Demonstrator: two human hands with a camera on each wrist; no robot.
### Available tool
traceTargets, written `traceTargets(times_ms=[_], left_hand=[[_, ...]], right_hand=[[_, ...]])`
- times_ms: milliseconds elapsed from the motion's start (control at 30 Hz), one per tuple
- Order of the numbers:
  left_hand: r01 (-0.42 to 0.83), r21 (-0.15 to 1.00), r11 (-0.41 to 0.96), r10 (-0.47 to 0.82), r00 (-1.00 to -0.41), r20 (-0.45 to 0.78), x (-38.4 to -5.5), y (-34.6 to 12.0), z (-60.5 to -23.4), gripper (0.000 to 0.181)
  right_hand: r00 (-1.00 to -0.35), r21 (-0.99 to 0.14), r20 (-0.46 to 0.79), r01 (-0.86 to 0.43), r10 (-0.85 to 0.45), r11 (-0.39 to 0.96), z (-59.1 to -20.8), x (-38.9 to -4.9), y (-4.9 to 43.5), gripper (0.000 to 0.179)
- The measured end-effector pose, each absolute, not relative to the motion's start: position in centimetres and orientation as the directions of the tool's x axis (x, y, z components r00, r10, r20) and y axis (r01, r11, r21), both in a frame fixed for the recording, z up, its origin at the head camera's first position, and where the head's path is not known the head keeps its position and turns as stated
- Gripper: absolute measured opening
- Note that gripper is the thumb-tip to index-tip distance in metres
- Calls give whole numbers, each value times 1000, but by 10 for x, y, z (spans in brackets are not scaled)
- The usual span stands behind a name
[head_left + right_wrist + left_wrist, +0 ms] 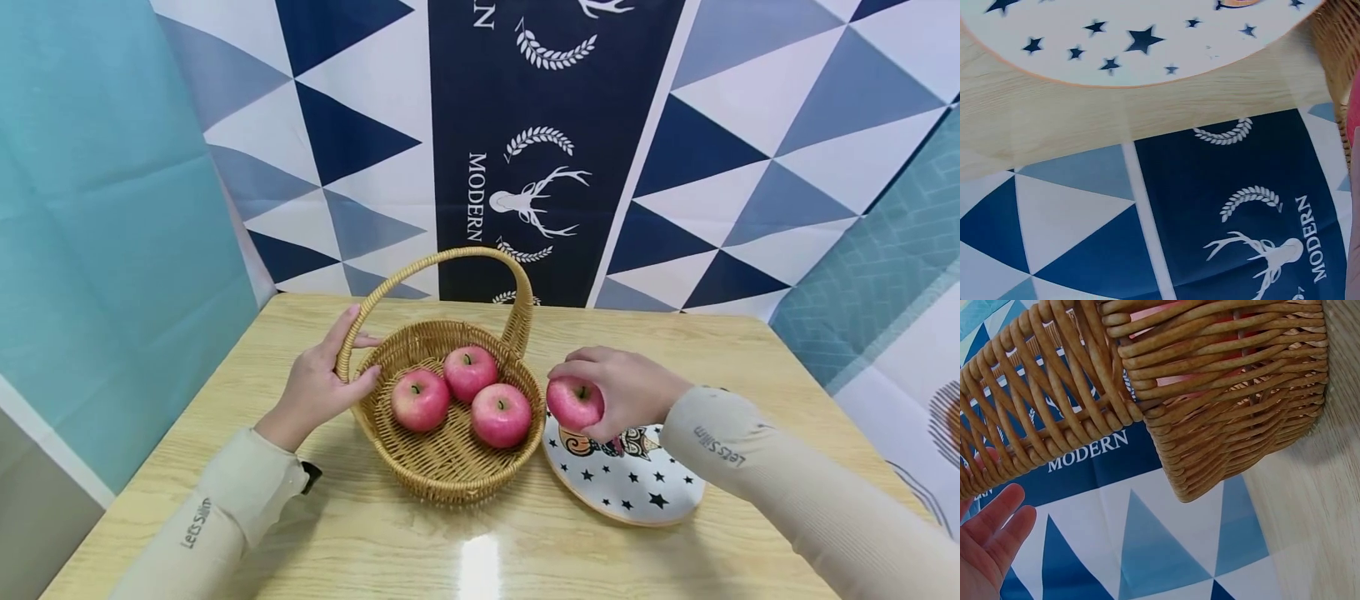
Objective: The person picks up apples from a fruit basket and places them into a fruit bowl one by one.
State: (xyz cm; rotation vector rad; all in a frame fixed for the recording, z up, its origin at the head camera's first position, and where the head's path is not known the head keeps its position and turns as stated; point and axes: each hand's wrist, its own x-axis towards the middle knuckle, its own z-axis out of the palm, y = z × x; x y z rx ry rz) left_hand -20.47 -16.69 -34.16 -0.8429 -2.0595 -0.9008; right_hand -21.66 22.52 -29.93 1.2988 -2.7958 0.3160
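Note:
A woven wicker basket [461, 475] with a tall arched handle stands on the table, holding three pink apples: one at left [420, 400], one at the back [470, 373] and one at right [501, 415]. My left hand [318, 383] is at the left foot of the handle, which passes between its thumb and its extended fingers. In the left wrist view, straight fingers [1000, 534] show beside the handle [1041, 394]. My right hand [622, 379] grips another pink apple [573, 402] just right of the basket rim, over a round star-patterned plate [630, 492].
The pale wooden table [360, 546] backs onto a cloth with triangles and a deer print [525, 200]. A light-blue curtain [120, 250] hangs at left. The plate lies close against the basket's right side.

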Motion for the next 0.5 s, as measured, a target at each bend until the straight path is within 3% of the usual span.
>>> traceTargets(times_ms=[500], left_hand=[[780,309,545,275,-515,812,-205,-168,-342,90]], right_hand=[[-712,-137,110,-702,-694,698,-309,-212,262,61]])
